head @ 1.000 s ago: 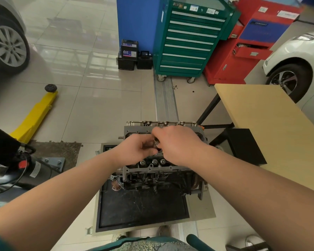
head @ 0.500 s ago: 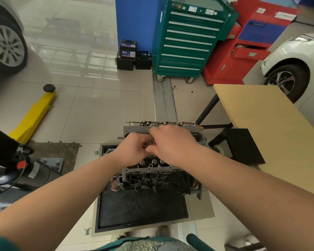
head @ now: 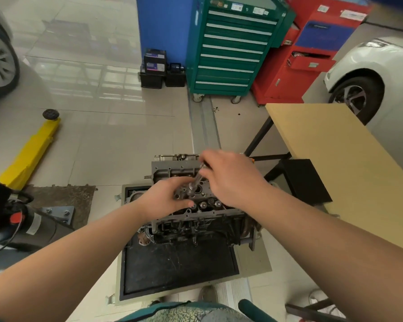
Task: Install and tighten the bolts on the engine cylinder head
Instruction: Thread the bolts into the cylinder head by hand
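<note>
Head view, looking down at the work. The dark grey cast-metal engine cylinder head sits on its block, which stands on a low grey stand with a black rubber mat on the tiled floor.

My right hand is over the far right part of the head, fingers curled round a long steel bolt. The bolt is tilted, its upper end in my fingers, its lower end down at the top face of the head, near a round bore; I cannot tell if it has entered a hole.

My left hand rests on the near left part of the head, fingers loosely bent with the tips on the metal just beside the bolt's lower end. I cannot tell whether it pinches anything.

Near edge of the head: a row of round steel valve tops.

Around: tan wooden surface to the right, green drawer tool cabinet and red tool cabinet beyond, yellow floor jack to the left, white car at far right.
</note>
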Tool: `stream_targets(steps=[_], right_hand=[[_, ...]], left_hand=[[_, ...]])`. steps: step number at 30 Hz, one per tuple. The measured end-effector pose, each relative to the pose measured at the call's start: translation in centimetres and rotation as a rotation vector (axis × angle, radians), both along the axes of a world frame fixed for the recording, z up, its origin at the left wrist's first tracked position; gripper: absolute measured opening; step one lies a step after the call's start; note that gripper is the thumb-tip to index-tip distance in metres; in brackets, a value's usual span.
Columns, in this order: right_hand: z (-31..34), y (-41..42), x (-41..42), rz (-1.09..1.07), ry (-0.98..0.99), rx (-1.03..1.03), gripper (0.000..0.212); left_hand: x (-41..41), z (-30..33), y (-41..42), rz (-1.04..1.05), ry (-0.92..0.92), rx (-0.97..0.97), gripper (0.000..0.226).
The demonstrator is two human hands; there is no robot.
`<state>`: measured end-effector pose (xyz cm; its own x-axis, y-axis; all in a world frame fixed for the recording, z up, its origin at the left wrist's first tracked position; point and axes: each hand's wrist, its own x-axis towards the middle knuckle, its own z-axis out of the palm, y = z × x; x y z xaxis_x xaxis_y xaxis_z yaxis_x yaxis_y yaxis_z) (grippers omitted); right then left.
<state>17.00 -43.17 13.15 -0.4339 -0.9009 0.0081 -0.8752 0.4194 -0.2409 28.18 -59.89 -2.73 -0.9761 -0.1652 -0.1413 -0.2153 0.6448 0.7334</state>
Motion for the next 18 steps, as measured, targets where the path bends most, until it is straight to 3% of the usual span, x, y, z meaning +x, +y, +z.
stream_targets(steps=[2, 4, 8, 18], right_hand=[[0.8, 1.6, -1.1, -0.126, -0.065, -0.127, 0.020], [1.1, 3.5, -1.8, -0.203, -0.147, -0.195, 0.021], [0.4, 6.5, -2.0, -0.247, -0.238, -0.225, 0.023], [-2.4, 8.3, -1.8, -0.347, -0.279, -0.207, 0.024]], left_hand=[[0.3, -1.7, -0.2, 0.005, -0.023, -0.256, 0.075], [0.8, -3.4, -0.2, 0.058, -0.087, -0.360, 0.076], [0.9, -5.9, 0.4, 0.219, -0.191, -0.330, 0.082], [-1.1, -5.6, 1.4, 0.323, -0.213, -0.417, 0.088]])
